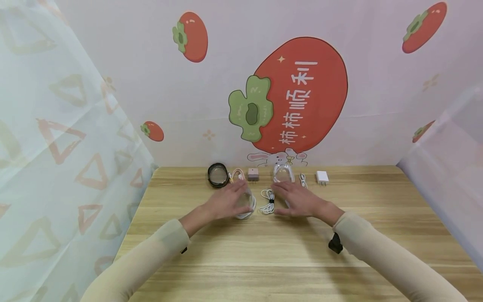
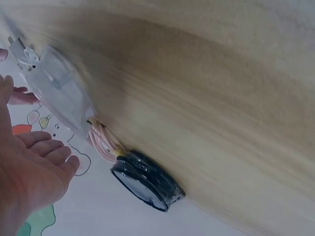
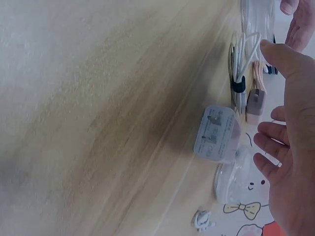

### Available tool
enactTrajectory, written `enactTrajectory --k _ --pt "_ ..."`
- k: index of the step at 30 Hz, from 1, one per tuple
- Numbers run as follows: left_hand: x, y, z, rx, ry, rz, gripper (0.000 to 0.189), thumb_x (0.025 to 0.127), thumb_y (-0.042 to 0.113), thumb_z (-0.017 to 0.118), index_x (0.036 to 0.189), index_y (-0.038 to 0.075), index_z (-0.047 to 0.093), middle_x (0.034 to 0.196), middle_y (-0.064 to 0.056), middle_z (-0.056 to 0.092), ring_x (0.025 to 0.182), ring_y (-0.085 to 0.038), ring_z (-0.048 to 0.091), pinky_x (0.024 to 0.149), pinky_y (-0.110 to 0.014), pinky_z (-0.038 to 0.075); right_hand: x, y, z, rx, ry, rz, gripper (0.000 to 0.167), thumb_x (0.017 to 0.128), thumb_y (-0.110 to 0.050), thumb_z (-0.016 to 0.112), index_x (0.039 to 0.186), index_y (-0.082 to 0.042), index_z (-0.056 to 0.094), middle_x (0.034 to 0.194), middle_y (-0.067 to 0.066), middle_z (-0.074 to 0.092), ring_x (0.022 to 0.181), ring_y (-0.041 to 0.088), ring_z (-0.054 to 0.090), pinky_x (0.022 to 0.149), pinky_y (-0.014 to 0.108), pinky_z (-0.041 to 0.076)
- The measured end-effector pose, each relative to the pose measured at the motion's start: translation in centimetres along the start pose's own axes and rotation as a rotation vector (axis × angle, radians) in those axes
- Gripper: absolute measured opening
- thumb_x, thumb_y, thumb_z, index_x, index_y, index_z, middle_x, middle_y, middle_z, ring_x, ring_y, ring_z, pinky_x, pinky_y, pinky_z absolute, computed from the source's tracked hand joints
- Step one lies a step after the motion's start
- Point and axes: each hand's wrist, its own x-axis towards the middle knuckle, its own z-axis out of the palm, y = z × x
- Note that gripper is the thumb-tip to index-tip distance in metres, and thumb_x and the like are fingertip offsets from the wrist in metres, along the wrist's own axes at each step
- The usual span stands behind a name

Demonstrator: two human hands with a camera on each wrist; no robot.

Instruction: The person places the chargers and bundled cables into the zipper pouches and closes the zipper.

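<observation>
Looks like a lining-up job to me: cables and chargers sit toward the back of the table (image 1: pixel 241 256), and the step in hand reads as placing or straightening the nearer ones. Both hands are wide, fingers loose, neither gripping anything. The left hand (image 1: pixel 227 202) is over a clear-wrapped coil (image 1: pixel 247 202); can't tell if it's touching. The right hand (image 1: pixel 298 202) is by the white cable with a black tie (image 1: pixel 268 202), with a labelled charger (image 3: pixel 216 133) mostly hidden under it from above. Behind those are a black coil (image 1: pixel 218 175), a peachy cable (image 1: pixel 237 173) and a pink charger (image 1: pixel 253 174). If anything needs nudging, I'd say it calls for a light fingertip pinch, nothing forceful, since loose loops could snag. Writing-wise, the wall cloth (image 1: pixel 371 138) says 柿柿顺利, turned sideways. The charger has fine print, but it's too blurry to read, and I can't make out any brands.
</observation>
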Motion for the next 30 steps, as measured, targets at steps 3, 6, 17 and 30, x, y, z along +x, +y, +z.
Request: enactTrajectory --k 3,6,17,30 --pt "0.0 0.1 0.4 -0.018 -0.001 0.007 0.084 0.095 0.054 0.075 0.149 -0.007 0.053 0.158 -0.028 0.049 0.146 -0.045 0.048 0.118 -0.057 0.042 0.2 0.0 0.3 0.004 0.001 0.001 0.084 0.094 -0.053 0.075 0.153 0.002 0.051 0.153 0.021 0.055 0.143 0.042 0.051 0.116 0.062 0.042" --pt "0.0 0.4 0.7 -0.040 -0.023 -0.016 0.088 0.095 0.056 0.074 0.153 -0.005 0.049 0.161 -0.026 0.046 0.147 -0.043 0.048 0.118 -0.058 0.042 0.3 -0.1 0.7 0.014 -0.011 0.017 0.084 0.094 -0.055 0.074 0.154 -0.001 0.051 0.154 0.019 0.055 0.143 0.040 0.051 0.117 0.060 0.042" --pt "-0.1 0.9 1.6 -0.193 -0.094 -0.124 0.095 0.095 0.052 0.076 0.162 -0.003 0.036 0.171 -0.020 0.031 0.157 -0.035 0.034 0.122 -0.051 0.039 0.9 -0.6 1.4 0.026 -0.054 0.049 0.088 0.095 -0.057 0.073 0.156 0.001 0.047 0.158 0.020 0.051 0.146 0.038 0.048 0.120 0.054 0.040" --pt "-0.5 0.7 2.2 -0.293 -0.055 -0.096 0.084 0.102 0.035 0.071 0.161 -0.009 0.031 0.171 -0.026 0.026 0.158 -0.041 0.028 0.128 -0.051 0.027 1.3 -0.9 2.1 0.037 -0.061 0.072 0.088 0.094 -0.058 0.074 0.156 -0.001 0.047 0.157 0.018 0.052 0.145 0.038 0.050 0.119 0.055 0.043"
